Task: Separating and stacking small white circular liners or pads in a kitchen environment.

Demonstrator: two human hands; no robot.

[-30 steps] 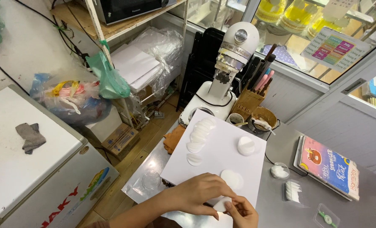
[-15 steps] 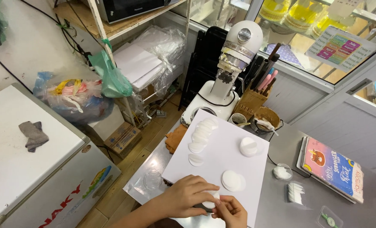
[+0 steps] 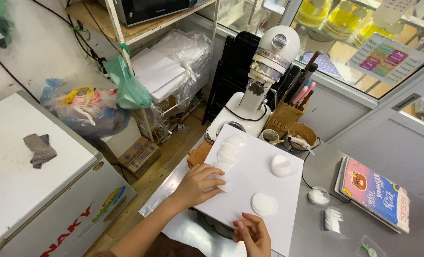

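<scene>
Board [image 3: 264,178] work: left hand [image 3: 198,184] fingers spread flat on white discs [image 3: 227,153], gripping nothing; right hand [image 3: 254,233] loosely curled, empty. Best press lightly, keeping row overlapped.

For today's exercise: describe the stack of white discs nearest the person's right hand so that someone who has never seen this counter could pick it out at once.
Find the large white board lying on the metal counter in front of the white stand mixer. Near its front edge, just beyond the right hand, sits a small round stack of white discs. Unlike the long overlapping row of discs by the left hand, it is a compact pile standing alone.
</scene>
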